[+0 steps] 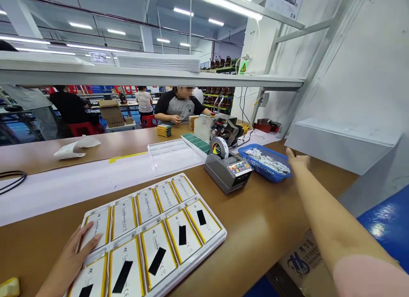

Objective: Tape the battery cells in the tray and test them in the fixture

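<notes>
My left hand [75,253] lies at the left edge of a white plastic tray [204,251], its thumb and fingers apart over a flat white battery pack [99,222]. Two rows of these yellow-edged packs fill the tray. Black strips [157,261] are stuck on the packs of the near row; the far row shows none. My right hand [298,160] is stretched out just right of a blue basket [271,174] holding small white pieces [266,160]. Its fingers are mostly turned away from view, and a small dark spot shows by them. A grey tape dispenser [225,171] stands between tray and basket.
Behind the tray lies a clear plastic tray [174,156]. A machine with exposed parts [223,128] stands farther back, near a green panel [196,142] and stacked yellow-edged packs [164,130]. A co-worker [182,105] sits opposite. An overhead shelf [153,78] crosses above; a cardboard box [303,263] is below right.
</notes>
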A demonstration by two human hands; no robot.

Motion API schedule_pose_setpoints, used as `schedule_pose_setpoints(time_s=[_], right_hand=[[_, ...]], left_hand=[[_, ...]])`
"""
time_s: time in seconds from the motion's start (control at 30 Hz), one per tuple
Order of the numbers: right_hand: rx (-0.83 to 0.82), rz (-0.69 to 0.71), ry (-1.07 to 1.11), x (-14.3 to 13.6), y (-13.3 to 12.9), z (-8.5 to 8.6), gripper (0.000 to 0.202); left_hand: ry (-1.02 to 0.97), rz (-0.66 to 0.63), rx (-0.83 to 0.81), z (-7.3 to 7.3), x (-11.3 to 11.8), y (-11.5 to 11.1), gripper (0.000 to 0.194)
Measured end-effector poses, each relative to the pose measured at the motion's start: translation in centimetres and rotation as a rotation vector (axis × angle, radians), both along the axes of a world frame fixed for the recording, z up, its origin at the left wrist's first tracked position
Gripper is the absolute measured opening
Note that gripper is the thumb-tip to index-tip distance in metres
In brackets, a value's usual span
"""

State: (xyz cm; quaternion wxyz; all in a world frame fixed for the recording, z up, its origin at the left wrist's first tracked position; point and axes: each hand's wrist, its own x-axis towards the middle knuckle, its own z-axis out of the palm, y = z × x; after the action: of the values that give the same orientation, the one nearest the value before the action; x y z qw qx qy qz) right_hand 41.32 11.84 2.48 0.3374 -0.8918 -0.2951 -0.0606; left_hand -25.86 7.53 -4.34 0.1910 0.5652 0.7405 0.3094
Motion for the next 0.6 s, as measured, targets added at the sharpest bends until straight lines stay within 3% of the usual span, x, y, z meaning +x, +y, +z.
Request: schedule_pose_setpoints(time_s=[0.07,0.13,0.17,0.23,0.27,0.33,0.4,0.5,0.6], right_hand=[[0.036,0.079,0.029,-2.3,-0.5,-1.1,0.05],[0.057,0.279,0.019,-6.4,-2.0,-3.1,0.033],[0.058,0.419,0.017,-8.9,-3.1,-4.4,0.026],[0.075,0.867,-0.007,-14.1,-5.4,-7.2,0.022],[0.036,1.01,0.007,-16.5,-6.4,-8.4,0.023],[-0.036,1.059,0.043,-20.2,-7.6,-10.1,0.025],[-0.103,0.995,0.058,-22.3,-7.8,-10.5,0.023],[-0.154,0.962,0.045,-23.5,-7.3,-9.2,0.023],[-0.129,0.953,0.023,-24.7,-7.8,-6.9,0.027]], left_hand=[[0.001,-0.004,0.002,0.0,-0.1,0.1,0.064],[0.001,-0.031,-0.021,-0.1,-0.3,0.2,0.065],[0.0,-0.044,-0.036,-0.1,-0.3,0.2,0.065],[-0.002,-0.061,-0.054,0.1,-0.1,0.0,0.065],[-0.001,-0.069,-0.058,0.4,0.2,-0.1,0.064],[0.025,-0.081,-0.065,1.2,0.9,-0.6,0.061],[0.106,-0.068,-0.072,2.3,1.6,-1.4,0.058],[0.331,0.068,0.023,4.1,1.4,-3.2,0.054],[0.438,0.255,0.104,5.3,-0.5,-5.7,0.051]])
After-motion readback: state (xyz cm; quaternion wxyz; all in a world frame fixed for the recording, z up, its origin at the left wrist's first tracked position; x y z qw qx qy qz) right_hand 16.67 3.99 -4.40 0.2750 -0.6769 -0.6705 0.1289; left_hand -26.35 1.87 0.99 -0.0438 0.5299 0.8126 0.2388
